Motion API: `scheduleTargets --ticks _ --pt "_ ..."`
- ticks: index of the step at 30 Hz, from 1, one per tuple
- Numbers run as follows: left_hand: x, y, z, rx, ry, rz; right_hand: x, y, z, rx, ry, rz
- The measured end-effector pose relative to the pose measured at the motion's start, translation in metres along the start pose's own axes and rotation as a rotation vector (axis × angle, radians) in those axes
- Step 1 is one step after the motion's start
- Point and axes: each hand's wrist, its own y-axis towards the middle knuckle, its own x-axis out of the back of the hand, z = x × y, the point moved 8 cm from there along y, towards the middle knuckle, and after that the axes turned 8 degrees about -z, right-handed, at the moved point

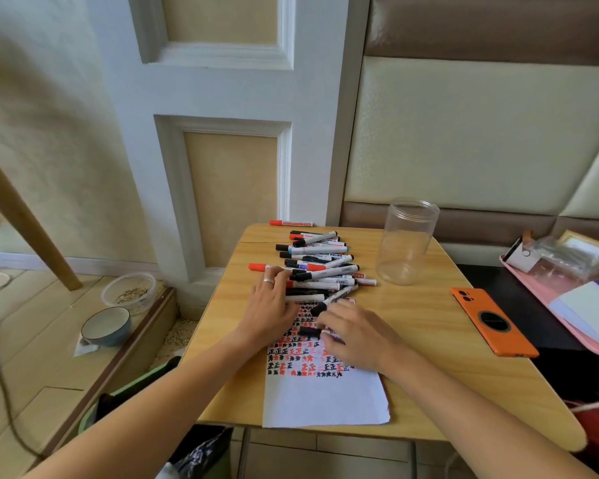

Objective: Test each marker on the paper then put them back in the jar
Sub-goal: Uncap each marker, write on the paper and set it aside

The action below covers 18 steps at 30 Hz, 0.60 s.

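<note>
A pile of several white markers (320,267) with black and red caps lies across the far middle of the small wooden table (426,316). The white paper (322,395) lies in front of the pile, its upper half covered with black and red test marks. A clear plastic jar (407,242) stands upright and empty to the right of the pile. My left hand (274,305) rests with straight fingers on the near markers. My right hand (355,331) lies on the paper, its fingers curled around a black-capped marker (310,331).
An orange phone (493,321) lies face down at the table's right. A pink tray (550,305) with papers and bags sits further right. On the floor at left are a bowl (106,326) and a clear container (128,292). One red-capped marker (291,223) lies at the table's far edge.
</note>
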Motion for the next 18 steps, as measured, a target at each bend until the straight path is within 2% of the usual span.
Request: scheduleTargets --ticks 3,5,10,18 --pt "0.012 -0.009 0.002 0.011 0.031 -0.1 -0.007 0.003 -0.02 -0.103 -0.051 -0.071" --pt "0.017 -0.017 0.003 0.038 0.066 -0.112 -0.01 0.005 -0.03 -0.179 -0.086 -0.094" --pt "0.013 -0.031 0.003 0.013 0.132 0.029 -0.011 0.018 -0.036 -0.288 -0.097 -0.131" --pt "0.015 -0.036 -0.012 -0.061 -0.048 0.131 -0.018 0.021 -0.027 -0.33 -0.095 -0.113"
